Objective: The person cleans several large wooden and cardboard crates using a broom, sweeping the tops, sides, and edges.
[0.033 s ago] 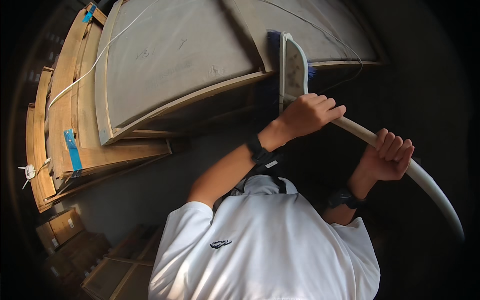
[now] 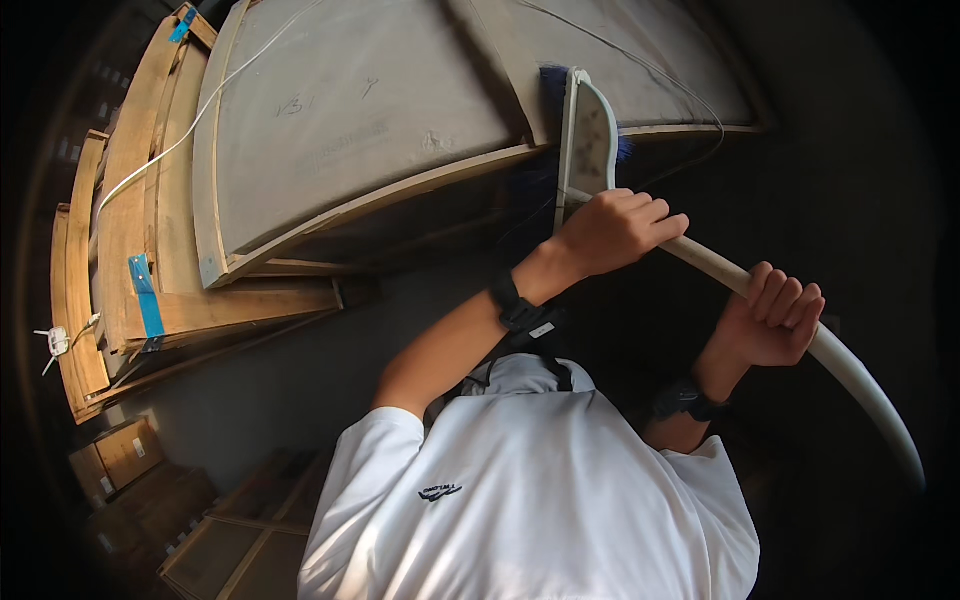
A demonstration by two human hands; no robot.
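Note:
A broom (image 2: 591, 135) with a whitish head, blue bristles and a long pale handle is held in both hands. My left hand (image 2: 622, 232) is closed around the handle close to the head, fingers wrapped over it. Farther along the shaft, my right hand (image 2: 772, 318) grips it too, with its fingers curled. Beyond that hand the handle runs on to the lower right, looking bent by the lens. The head stands at the edge of a large grey wood-framed panel (image 2: 330, 120), with bristles showing on both sides. Darkness hides part of the bristles below the edge.
Stacked wooden frames (image 2: 240, 312) with blue tape stand at the left. A thin white cable (image 2: 175, 148) crosses them to a white plug (image 2: 58, 342). Cardboard boxes (image 2: 130, 452) and another wooden crate (image 2: 235, 550) lie lower left. Deep shadow covers the right side.
Hardly anything differs. The broom head sits very slightly lower and to the right, and the handle's far end has shifted a little left; both hands keep their grip.

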